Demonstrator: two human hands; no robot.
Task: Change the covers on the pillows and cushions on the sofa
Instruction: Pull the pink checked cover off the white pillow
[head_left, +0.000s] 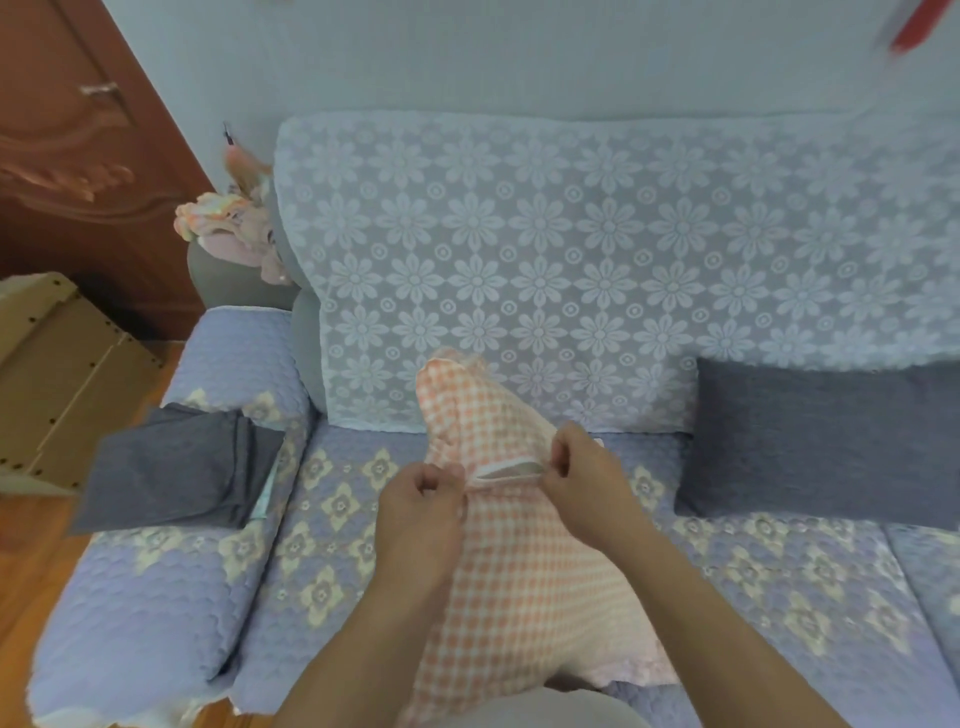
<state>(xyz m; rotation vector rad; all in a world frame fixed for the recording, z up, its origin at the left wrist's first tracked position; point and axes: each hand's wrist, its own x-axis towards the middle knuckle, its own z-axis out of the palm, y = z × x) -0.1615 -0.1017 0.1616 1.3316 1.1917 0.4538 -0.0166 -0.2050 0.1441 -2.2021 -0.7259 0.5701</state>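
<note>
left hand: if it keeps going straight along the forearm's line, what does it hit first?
The left hand already pinches the checked pillow cover at its opening. Straight up-frame, it would likely run along that cover's raised end, then meet the lace-draped sofa back. Depth is unclear.

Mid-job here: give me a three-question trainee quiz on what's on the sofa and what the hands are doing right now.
1. True or false: both hands grip the checked pillow.
2. Which lies on the sofa arm? A) folded grey covers B) a book C) a remote
3. Fill in: the grey cushion leans against the sofa's ____.

Key:
1. True: left hand and right hand pinch its open edge.
2. A
3. backrest
</note>
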